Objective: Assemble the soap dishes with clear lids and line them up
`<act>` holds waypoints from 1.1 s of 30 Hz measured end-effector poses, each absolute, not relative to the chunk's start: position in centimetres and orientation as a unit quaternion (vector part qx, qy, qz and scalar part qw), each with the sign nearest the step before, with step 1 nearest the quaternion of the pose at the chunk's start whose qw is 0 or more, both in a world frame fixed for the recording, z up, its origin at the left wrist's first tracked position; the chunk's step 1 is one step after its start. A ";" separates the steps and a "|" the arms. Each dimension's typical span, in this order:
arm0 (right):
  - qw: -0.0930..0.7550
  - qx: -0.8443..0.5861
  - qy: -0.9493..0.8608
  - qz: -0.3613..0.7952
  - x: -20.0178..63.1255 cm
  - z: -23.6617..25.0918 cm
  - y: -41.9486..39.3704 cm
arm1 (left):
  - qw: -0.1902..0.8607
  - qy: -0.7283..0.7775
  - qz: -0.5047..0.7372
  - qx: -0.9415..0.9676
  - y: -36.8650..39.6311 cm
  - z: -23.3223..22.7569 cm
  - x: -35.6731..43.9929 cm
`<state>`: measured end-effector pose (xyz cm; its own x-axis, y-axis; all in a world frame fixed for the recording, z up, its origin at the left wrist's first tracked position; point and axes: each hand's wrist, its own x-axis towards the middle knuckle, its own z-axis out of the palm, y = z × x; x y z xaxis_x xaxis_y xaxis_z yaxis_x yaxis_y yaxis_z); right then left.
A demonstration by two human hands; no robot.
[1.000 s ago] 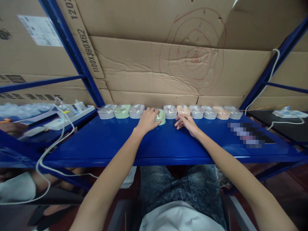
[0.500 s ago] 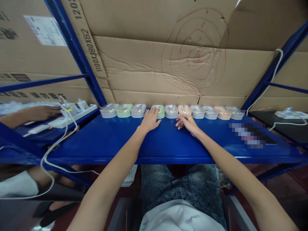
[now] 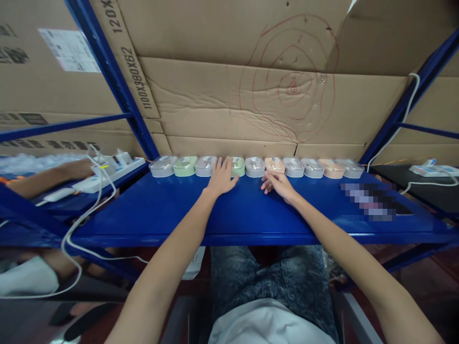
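Ten small cases are lined along the back of the blue shelf [image 3: 251, 215]: two green, two peach, six grey. The second green case [image 3: 238, 166] is touched by the flat, spread left hand [image 3: 221, 177], holding nothing; the right hand [image 3: 278, 184] is laid loosely open just before a peach case [image 3: 274, 164].

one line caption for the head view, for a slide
Left hand touches a pale green plastic case in a row on the blue metal shelf; right hand rests nearby.

Row of cases [image 3: 256, 166] along shelf [image 3: 229, 215] back edge, before cardboard boxes [image 3: 251, 95]; power strip [image 3: 111, 172] left

the cardboard box [image 3: 229, 95] behind the blue upright bears "1100x380x62" and, higher up, a partly cut "120x".
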<state>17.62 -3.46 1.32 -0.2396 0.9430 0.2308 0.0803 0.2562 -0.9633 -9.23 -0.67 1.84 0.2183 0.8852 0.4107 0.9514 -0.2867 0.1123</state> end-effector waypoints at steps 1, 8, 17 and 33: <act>0.469 -0.399 -0.640 0.461 17.6 1.3 -3.5 | 0.083 -0.601 -0.220 -0.764 -0.6 2.0 -9.5; 0.465 -0.404 -0.636 0.464 17.6 1.6 -3.6 | 0.092 -0.675 -0.274 -0.679 -0.5 2.2 -10.7; 0.469 -0.394 -0.642 0.462 17.7 1.3 -3.5 | 0.147 -0.711 -0.308 -0.615 -2.7 4.5 -9.5; 0.466 -0.399 -0.644 0.457 17.7 1.4 -3.5 | 0.066 -0.764 -0.197 -0.610 -1.3 3.1 -11.0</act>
